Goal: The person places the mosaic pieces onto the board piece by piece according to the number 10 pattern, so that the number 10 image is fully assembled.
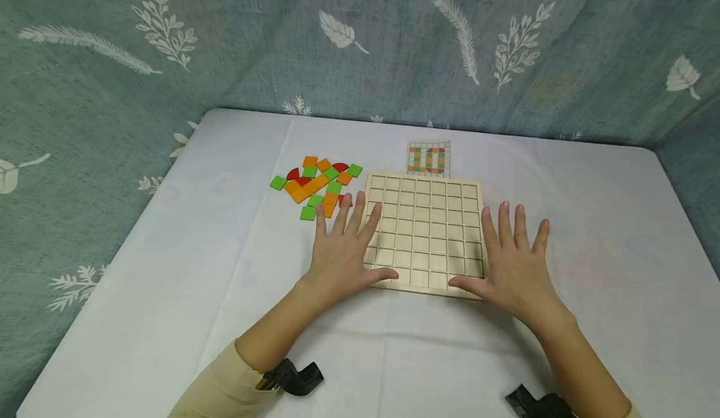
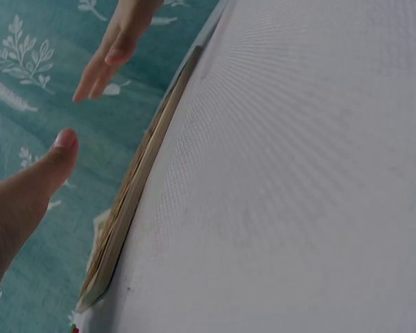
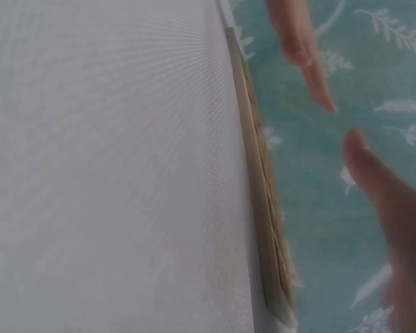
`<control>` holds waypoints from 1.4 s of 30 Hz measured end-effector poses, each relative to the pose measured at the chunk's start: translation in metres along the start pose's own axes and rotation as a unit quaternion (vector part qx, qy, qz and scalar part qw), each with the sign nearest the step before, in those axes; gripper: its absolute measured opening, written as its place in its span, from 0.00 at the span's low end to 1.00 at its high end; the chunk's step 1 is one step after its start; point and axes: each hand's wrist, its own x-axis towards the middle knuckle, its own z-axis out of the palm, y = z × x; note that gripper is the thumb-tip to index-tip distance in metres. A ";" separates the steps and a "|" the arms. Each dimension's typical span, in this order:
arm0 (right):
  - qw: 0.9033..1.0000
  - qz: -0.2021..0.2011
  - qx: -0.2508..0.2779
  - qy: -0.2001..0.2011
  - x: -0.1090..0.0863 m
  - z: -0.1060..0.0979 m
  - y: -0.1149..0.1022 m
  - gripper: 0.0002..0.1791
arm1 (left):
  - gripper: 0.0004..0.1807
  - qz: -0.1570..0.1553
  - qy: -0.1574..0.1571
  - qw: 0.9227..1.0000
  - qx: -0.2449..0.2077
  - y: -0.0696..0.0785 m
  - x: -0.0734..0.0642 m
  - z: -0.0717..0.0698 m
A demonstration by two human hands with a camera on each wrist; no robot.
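A square wooden grid board (image 1: pixel 413 225) lies on the white table in the head view, its cells bare. My left hand (image 1: pixel 343 252) is spread over the board's left edge, fingers straight and holding nothing. Over the right edge, my right hand (image 1: pixel 514 265) is likewise spread with straight fingers. In both wrist views the hands hover above the board, seen edge-on, with a gap under the thumbs (image 2: pixel 52 163) (image 3: pixel 374 173). Just beyond my left fingertips lies a loose cluster of flat pieces: green squares (image 1: pixel 307 213), orange squares (image 1: pixel 310 162) and red curved pieces (image 1: pixel 293 174).
A small printed pattern card (image 1: pixel 429 159) with coloured squares lies behind the board. The white tablecloth (image 1: pixel 169 268) covers the table up to a green leaf-patterned cloth (image 1: pixel 388 43) at the back and left. Black wrist devices (image 1: pixel 298 377) are strapped near both sleeves.
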 end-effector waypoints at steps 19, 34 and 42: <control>0.997 0.002 0.067 -0.026 0.001 -0.005 0.003 0.68 | 0.63 -0.032 -0.014 0.998 -0.044 -0.021 0.005 -0.001; 0.979 -0.038 0.201 0.010 0.008 0.005 0.030 0.62 | 0.61 -0.060 -0.002 0.990 -0.131 -0.048 0.008 0.003; 0.934 -0.023 0.356 -0.008 0.011 0.022 0.047 0.57 | 0.55 -0.086 0.051 0.973 -0.208 -0.063 0.015 0.015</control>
